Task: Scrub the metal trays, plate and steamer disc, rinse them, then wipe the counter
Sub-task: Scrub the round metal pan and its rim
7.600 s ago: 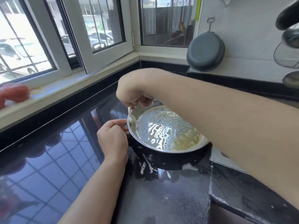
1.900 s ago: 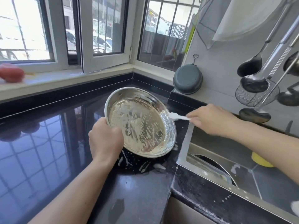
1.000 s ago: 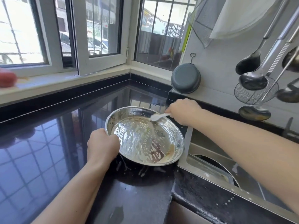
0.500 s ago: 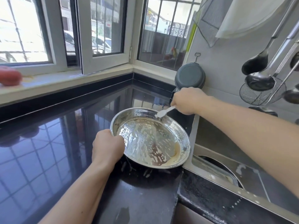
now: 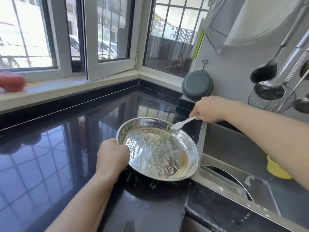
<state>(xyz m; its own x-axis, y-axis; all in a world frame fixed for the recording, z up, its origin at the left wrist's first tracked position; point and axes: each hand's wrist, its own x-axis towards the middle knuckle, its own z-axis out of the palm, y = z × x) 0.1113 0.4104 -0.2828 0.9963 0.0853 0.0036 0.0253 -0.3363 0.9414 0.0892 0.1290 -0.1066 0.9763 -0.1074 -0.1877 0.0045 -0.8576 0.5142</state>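
While the left hand (image 5: 112, 155) grips the soapy metal tray's (image 5: 157, 148) near rim on the counter (image 5: 50, 156), the right hand (image 5: 209, 108) pinches a white brush (image 5: 183, 123) at its far rim.

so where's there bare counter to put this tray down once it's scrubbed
The widest bare patch is the black counter left of the left hand, running back to the windowsill. The near strip below the tray is free but soap-splattered. Toward the sink it is crowded by the right hand and brush.
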